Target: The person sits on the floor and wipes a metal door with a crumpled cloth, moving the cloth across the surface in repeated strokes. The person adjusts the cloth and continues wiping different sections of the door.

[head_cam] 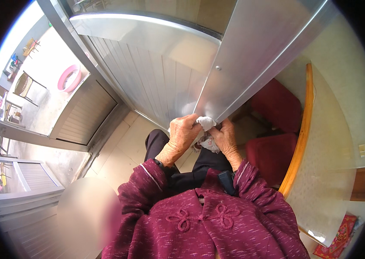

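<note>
A crumpled white cloth is bunched between my two hands, against the lower part of a silver metal door panel. My left hand is closed, its fingers at the cloth's left side beside the door's edge strip. On the other side, my right hand grips the cloth near the vertical metal edge. The lower part of the cloth, which bears reddish marks, hangs below my fingers above my dark trousers. Some fingertips are hidden behind the cloth and the door's edge.
Two dark red chairs stand to the right, beside a wood-edged table. At left, an open doorway shows a pink basin and a woven chair outside. A metal door frame crosses the left side. Pale floor tiles lie below.
</note>
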A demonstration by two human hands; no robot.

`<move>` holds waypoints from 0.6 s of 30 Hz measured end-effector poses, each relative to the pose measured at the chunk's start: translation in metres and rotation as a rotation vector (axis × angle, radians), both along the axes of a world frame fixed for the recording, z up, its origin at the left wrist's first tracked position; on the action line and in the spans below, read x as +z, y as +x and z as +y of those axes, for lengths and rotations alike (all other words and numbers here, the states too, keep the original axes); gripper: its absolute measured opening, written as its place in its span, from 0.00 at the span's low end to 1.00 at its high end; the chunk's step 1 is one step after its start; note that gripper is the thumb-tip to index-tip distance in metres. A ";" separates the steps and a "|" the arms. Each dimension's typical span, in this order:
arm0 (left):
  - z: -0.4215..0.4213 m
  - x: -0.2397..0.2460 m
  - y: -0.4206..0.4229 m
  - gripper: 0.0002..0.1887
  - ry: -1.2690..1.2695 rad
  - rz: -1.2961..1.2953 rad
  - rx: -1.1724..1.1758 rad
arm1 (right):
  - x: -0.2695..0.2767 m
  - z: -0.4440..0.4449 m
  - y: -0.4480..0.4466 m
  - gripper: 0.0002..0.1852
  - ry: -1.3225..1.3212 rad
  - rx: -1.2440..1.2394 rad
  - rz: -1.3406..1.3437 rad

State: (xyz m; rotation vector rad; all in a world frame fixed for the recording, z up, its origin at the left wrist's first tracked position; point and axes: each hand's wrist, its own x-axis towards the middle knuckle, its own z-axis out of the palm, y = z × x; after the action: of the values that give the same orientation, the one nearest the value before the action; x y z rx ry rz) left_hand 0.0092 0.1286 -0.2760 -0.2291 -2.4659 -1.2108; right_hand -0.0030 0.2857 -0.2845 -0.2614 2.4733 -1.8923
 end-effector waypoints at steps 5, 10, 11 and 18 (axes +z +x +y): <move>0.003 0.034 -0.007 0.09 0.083 0.101 0.044 | -0.006 -0.004 -0.002 0.24 -0.244 0.002 -0.153; 0.011 0.090 -0.014 0.10 0.205 0.197 0.033 | -0.011 -0.005 -0.002 0.23 -0.181 -0.011 -0.066; 0.012 0.096 -0.014 0.04 0.142 0.217 0.017 | -0.011 -0.004 -0.002 0.23 -0.176 -0.013 -0.076; 0.007 0.034 -0.009 0.09 0.151 -0.117 0.045 | -0.009 -0.005 -0.007 0.20 -0.050 -0.038 0.156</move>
State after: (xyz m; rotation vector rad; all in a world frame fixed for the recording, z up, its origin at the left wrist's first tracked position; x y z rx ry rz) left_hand -0.0002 0.1360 -0.2418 -0.0630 -2.4475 -1.4210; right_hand -0.0098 0.2802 -0.2935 -0.3796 2.5467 -2.0253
